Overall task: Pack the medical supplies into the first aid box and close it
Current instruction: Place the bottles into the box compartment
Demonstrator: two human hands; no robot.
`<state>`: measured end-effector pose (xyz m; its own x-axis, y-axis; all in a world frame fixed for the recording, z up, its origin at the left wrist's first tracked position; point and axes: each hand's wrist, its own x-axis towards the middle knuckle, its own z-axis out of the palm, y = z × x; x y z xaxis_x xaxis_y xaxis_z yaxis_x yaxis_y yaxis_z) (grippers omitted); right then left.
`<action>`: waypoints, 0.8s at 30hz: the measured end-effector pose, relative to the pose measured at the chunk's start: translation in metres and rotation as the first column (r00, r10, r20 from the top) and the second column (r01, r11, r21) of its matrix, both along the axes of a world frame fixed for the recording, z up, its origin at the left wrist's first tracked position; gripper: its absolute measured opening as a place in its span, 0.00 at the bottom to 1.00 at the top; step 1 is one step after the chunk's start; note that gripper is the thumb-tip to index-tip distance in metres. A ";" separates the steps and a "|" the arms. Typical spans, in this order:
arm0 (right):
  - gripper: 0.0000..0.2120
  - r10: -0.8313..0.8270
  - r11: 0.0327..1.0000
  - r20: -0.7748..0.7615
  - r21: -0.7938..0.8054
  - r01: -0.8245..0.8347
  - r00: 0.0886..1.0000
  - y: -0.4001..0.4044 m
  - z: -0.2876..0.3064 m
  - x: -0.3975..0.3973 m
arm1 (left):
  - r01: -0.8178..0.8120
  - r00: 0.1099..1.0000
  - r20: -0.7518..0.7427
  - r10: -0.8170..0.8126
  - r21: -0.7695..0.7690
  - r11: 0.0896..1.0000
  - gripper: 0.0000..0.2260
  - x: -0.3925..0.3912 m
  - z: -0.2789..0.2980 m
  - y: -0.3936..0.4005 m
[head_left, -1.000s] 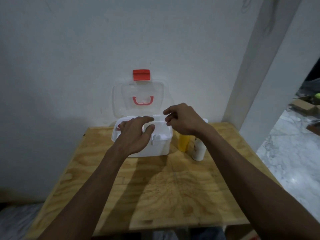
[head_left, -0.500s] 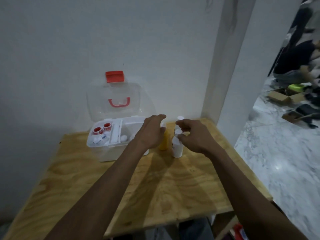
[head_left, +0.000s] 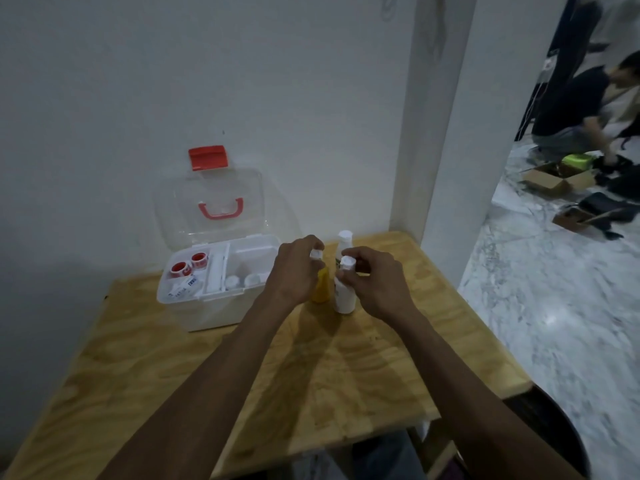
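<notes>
The white first aid box point(head_left: 207, 311) stands open at the table's back left, its clear lid point(head_left: 211, 202) with red latch leaning on the wall. Its tray holds two red tape rolls point(head_left: 189, 265), a small packet and small white caps. Right of the box stand a yellow bottle point(head_left: 321, 287), a white bottle point(head_left: 344, 292) and a second white bottle point(head_left: 344, 242) behind them. My left hand point(head_left: 294, 271) closes around the yellow bottle's top. My right hand point(head_left: 374, 282) grips the near white bottle near its cap.
The wooden table point(head_left: 311, 375) ends close on the right, beside a white wall corner. Beyond it lies a marble floor with cardboard boxes point(head_left: 554, 181) and a crouching person point(head_left: 575, 112). A dark round object point(head_left: 554, 434) sits below the table's right edge.
Both hands left the box and came to the bottles beside it. The view swung right, so the box now sits left. Each hand has closed on a bottle.
</notes>
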<state>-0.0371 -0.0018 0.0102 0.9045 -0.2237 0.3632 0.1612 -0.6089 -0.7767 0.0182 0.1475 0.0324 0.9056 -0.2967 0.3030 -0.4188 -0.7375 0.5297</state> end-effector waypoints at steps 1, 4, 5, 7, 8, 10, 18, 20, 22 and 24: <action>0.12 -0.010 1.000 0.019 -0.003 0.010 1.000 -0.001 0.005 -0.002 | 0.000 1.000 0.015 0.000 -0.013 1.000 0.11 -0.002 0.003 0.001; 0.13 -0.022 1.000 0.079 -0.003 0.022 0.997 -0.003 0.027 -0.007 | -0.005 0.997 0.075 0.012 -0.087 0.996 0.10 -0.010 0.019 0.009; 0.14 -0.020 1.000 0.101 0.004 0.020 0.995 -0.002 0.036 -0.008 | -0.006 0.995 0.099 0.018 -0.114 0.994 0.10 -0.012 0.027 0.013; 0.13 -0.012 1.000 0.151 0.019 0.009 0.989 0.003 0.057 -0.008 | -0.014 0.988 0.151 0.036 -0.149 0.989 0.11 -0.016 0.045 0.025; 0.13 -0.005 1.000 0.173 0.029 0.000 0.985 0.008 0.066 -0.006 | -0.022 0.983 0.175 0.050 -0.160 0.987 0.12 -0.017 0.055 0.032; 0.14 0.016 0.998 0.208 0.055 -0.028 0.978 0.022 0.082 0.001 | -0.057 0.973 0.213 0.093 -0.171 0.984 0.12 -0.017 0.071 0.049; 0.15 0.140 0.983 0.227 0.086 -0.163 0.964 0.087 0.085 0.047 | -0.227 0.946 0.191 0.261 -0.184 0.956 0.10 0.013 0.080 0.110; 0.15 0.157 0.984 0.196 0.052 -0.170 0.968 0.094 0.077 0.059 | -0.219 0.952 0.191 0.241 -0.128 0.967 0.10 0.020 0.074 0.113; 0.14 0.170 0.985 0.157 0.003 -0.173 0.973 0.098 0.068 0.069 | -0.210 0.961 0.164 0.221 -0.086 0.974 0.11 0.026 0.065 0.113; 0.14 0.181 0.983 0.111 -0.023 -0.180 0.977 0.100 0.060 0.075 | -0.211 0.970 0.111 0.215 -0.050 0.976 0.12 0.032 0.056 0.112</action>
<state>0.0378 0.0980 0.0697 0.8826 -0.0552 0.4668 0.3553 -0.5720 -0.7394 0.0507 0.2596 0.0884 0.9050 -0.0871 0.4164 -0.3141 -0.7970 0.5159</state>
